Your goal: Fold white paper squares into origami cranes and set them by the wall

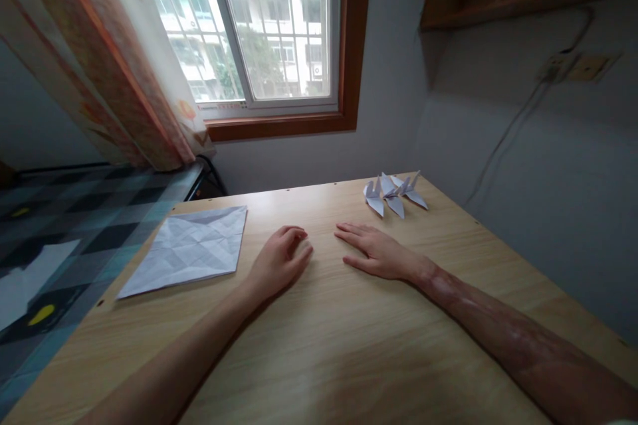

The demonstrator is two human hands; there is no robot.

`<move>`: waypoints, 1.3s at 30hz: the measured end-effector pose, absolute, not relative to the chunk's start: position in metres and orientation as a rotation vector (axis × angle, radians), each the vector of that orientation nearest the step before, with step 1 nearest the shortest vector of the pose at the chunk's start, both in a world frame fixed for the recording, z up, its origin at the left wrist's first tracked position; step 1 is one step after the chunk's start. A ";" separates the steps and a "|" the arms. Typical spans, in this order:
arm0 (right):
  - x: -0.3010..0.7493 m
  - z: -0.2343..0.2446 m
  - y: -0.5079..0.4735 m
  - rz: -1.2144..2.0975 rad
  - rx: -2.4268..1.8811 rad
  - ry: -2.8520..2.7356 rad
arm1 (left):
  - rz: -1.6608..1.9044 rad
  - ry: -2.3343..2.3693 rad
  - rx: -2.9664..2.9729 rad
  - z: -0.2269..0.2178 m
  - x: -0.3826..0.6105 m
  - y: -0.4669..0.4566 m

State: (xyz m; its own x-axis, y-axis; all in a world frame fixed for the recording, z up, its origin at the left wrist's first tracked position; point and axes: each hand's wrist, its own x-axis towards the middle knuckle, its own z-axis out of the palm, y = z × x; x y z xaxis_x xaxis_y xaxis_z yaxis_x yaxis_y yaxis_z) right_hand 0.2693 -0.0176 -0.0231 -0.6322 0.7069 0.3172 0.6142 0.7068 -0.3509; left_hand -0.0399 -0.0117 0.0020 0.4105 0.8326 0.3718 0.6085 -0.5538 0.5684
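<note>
My left hand [280, 260] rests on the wooden table [319, 358], its fingers loosely curled and the thumb apart from them, with nothing visible in its grasp. Just to its left lies a square sheet of creased white paper [192, 249], covered in fold lines. My right hand [371, 251] lies flat on the tabletop, palm down, fingers stretched out and holding nothing. Beyond it, near the far right corner, three folded paper cranes [392, 198] stand close together in a row. A gap of bare wood separates my two hands.
Left of the table, a bed with a checked cover [109, 239] holds more white paper [34, 279]. A curtain [100, 46] hangs beside the barred window [279, 26]. On the right wall are a shelf [528, 0] and a socket with a cable [553, 70].
</note>
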 end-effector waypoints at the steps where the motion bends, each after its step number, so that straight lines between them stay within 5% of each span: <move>1: 0.270 -0.023 -0.017 0.292 -1.018 -2.482 | 0.816 1.238 2.388 0.008 -0.043 -0.011; 9: 0.270 -0.024 -0.016 0.307 -0.998 -2.468 | 0.074 1.369 2.527 0.083 -0.141 0.020; 15: 0.272 -0.027 -0.015 0.298 -0.988 -2.460 | -0.173 1.697 2.253 0.085 -0.218 0.033; 39: 0.270 -0.022 -0.017 0.312 -1.014 -2.471 | -0.205 1.770 2.226 0.074 -0.232 0.043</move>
